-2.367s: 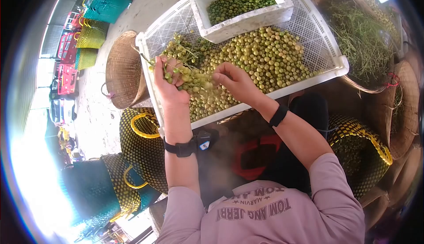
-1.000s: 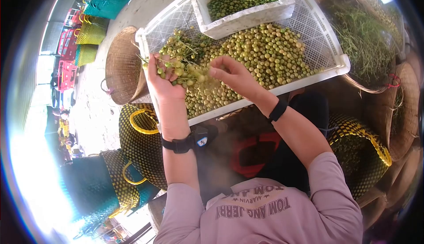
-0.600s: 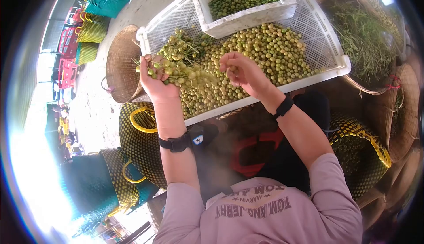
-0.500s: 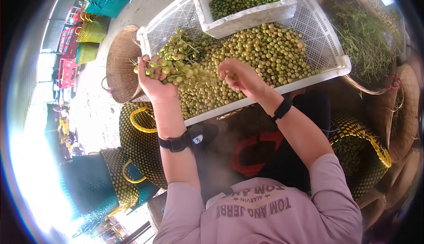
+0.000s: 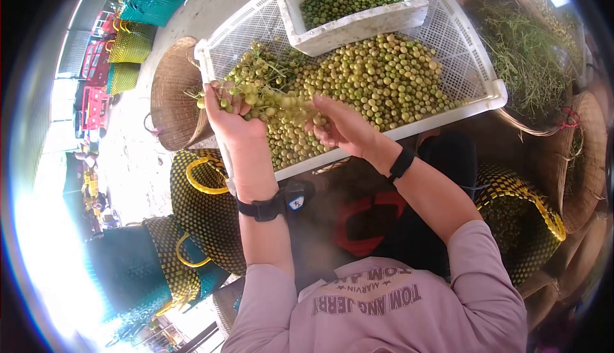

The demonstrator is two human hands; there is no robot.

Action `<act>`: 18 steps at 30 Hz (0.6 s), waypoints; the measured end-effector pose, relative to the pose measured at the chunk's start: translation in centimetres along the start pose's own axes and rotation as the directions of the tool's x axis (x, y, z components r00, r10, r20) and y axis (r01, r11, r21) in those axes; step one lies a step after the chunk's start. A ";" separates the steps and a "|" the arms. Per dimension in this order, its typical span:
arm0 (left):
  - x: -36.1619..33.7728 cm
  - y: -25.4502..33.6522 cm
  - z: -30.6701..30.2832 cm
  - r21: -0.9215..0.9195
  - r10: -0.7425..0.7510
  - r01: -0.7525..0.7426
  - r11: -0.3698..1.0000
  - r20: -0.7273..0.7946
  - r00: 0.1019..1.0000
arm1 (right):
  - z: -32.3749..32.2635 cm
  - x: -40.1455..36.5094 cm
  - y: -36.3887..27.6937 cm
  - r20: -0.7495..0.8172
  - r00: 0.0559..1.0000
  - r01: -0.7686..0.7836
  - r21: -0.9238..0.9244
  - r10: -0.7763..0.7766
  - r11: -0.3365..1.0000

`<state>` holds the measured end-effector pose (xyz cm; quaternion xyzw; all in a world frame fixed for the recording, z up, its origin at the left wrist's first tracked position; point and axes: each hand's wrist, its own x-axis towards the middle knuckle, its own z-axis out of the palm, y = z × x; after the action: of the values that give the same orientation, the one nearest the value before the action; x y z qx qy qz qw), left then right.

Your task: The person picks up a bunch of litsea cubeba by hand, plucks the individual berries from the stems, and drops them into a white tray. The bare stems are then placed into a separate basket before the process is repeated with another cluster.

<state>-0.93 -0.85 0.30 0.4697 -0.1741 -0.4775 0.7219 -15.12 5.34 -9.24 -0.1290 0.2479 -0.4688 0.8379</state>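
Note:
My left hand (image 5: 235, 117) is closed around a bunch of small round green fruits on thin stems (image 5: 265, 105), above the left part of a white perforated tray (image 5: 464, 46). To its right, my right hand (image 5: 345, 126) has its fingers curled in at the bunch's right end, with a small round fruit (image 5: 318, 120) at the fingertips. Beneath both hands lies a wide heap of loose yellow-green fruits (image 5: 384, 71). More stemmed fruit bunches (image 5: 259, 65) lie at the tray's left side.
A white foam box (image 5: 358, 30) of darker green fruits stands on the tray's far side. A wicker basket (image 5: 176, 94) is at left, and another with green stems (image 5: 521, 59) at right. Woven black-yellow baskets (image 5: 204, 219) flank my legs. A red plastic stool (image 5: 368, 225) is below.
My left hand has shifted slightly right and down with the bunch. My right hand has moved a little down and left, and its fingers have curled further in.

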 end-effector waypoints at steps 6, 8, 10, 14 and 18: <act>0.9 -0.4 -0.4 -0.001 0.064 -0.064 0.998 0.068 0.996 | -1.9 1.1 0.5 0.065 0.988 0.131 0.084 -0.137 0.988; 0.8 -0.7 -0.4 0.039 0.064 -0.065 0.997 0.035 0.997 | -2.7 1.8 0.2 0.026 0.987 0.151 0.161 -0.157 0.975; 0.8 -0.6 -0.1 0.035 0.059 -0.059 0.998 -0.002 0.998 | -2.8 1.6 -0.3 -0.014 0.985 0.169 0.236 -0.170 0.957; 1.1 -0.2 0.0 0.024 0.064 -0.064 0.998 -0.021 0.998 | -2.1 0.6 -1.2 -0.095 0.988 0.128 0.097 -0.119 0.987; 0.8 0.1 0.4 0.043 0.072 -0.070 0.997 -0.064 0.995 | -1.5 0.3 -0.7 -0.059 0.986 0.143 -0.181 -0.156 0.973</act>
<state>-0.79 -1.72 0.42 0.4929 -0.1767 -0.4324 0.7341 -16.30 4.69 -10.23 -0.2036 0.3085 -0.5110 0.7760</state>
